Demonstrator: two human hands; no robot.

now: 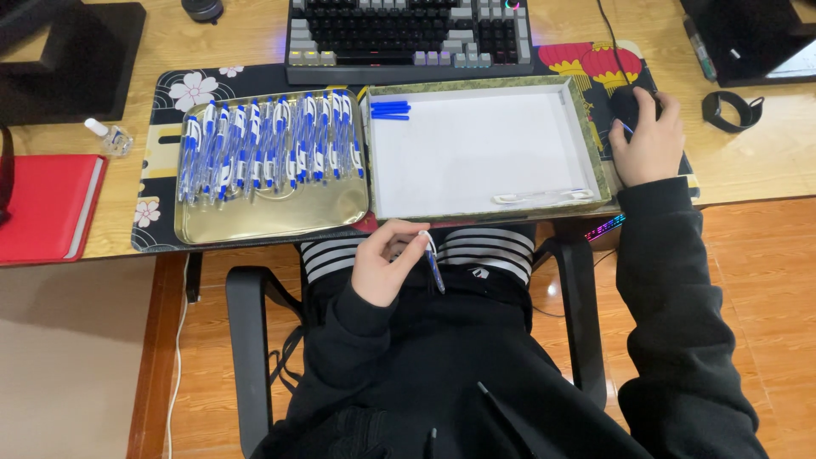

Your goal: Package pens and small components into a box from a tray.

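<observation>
My left hand (pixel 384 265) is over my lap below the desk edge, gripping a blue and white pen (pixel 433 265) that points downward. My right hand (pixel 650 140) rests on a dark computer mouse (pixel 629 104) at the right of the desk mat. A gold metal tray (pixel 272 217) holds several blue and white pens (pixel 268 144) laid side by side. Beside it stands a white box lid (pixel 476 157) with a few blue pen caps (pixel 389 109) in its top left corner and a clear pen barrel (pixel 544 197) along its near edge.
A keyboard (pixel 408 34) lies behind the tray and box. A red notebook (pixel 42 208) and a small clear bottle (pixel 110 136) sit at the left. A black wristband (pixel 731 110) lies at the right. My chair's armrests (pixel 246 340) flank my lap.
</observation>
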